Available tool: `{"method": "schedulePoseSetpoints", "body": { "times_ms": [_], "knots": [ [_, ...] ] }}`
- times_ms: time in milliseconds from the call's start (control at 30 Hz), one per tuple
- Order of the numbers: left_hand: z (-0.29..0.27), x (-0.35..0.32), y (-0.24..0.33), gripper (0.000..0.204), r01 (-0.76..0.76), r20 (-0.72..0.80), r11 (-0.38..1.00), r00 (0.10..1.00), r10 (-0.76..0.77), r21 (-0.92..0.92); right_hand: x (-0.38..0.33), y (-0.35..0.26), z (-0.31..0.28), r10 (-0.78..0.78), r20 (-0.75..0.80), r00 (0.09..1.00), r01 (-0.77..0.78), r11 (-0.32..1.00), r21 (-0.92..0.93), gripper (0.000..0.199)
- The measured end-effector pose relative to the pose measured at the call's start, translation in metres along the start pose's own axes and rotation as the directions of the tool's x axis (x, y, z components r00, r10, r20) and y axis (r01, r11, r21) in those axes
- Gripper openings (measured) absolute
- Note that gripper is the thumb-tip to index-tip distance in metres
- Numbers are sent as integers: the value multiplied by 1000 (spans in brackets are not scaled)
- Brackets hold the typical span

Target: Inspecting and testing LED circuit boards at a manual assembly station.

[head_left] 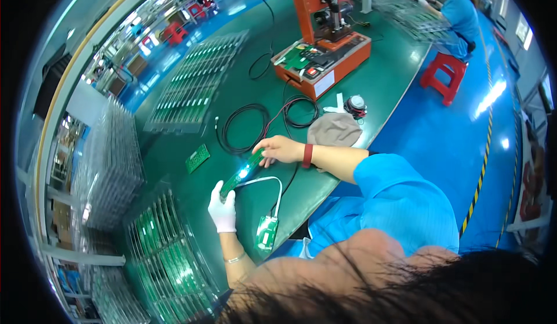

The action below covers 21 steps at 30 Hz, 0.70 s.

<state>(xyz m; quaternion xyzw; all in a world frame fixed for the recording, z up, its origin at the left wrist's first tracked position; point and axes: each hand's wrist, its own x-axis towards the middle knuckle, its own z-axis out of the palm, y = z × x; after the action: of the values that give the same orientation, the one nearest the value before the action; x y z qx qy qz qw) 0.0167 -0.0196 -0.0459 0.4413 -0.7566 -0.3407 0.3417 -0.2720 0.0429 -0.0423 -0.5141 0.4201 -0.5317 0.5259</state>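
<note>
Between my two hands is a long, narrow green circuit board point(235, 180), tilted, with a bright light glowing near its middle. My left hand point(223, 209), in a white glove, grips the lower end between thumb and fingers. The bare fingers of my right hand point(278, 150) close on the upper end; a red band circles that wrist. From the board a white cable point(281, 186) curves down to a small green circuit board point(266, 233) near the table's edge. Another small green board point(198, 158) lies to the left of my hands.
Clear trays of circuit boards lie at the lower left point(174, 260) and far left point(197, 83). Stacked empty-looking trays point(110, 167) stand left. An orange press point(325, 63), coiled black cable point(241, 128) and grey cloth point(335, 131) are on the green table. A co-worker point(461, 16) sits at far right.
</note>
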Motion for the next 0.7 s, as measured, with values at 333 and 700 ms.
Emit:
{"method": "schedulePoseSetpoints", "body": {
  "times_ms": [333, 700],
  "knots": [
    [3, -1, -7, 48, 86, 1, 996, 996, -86, -13, -2, 12, -1, 19, 48, 999, -23, 998, 67, 29],
    [0, 1, 26, 45, 166, -20, 986, 986, -165, 18, 2, -5, -7, 69, 10, 998, -69, 997, -24, 33]
  ]
}}
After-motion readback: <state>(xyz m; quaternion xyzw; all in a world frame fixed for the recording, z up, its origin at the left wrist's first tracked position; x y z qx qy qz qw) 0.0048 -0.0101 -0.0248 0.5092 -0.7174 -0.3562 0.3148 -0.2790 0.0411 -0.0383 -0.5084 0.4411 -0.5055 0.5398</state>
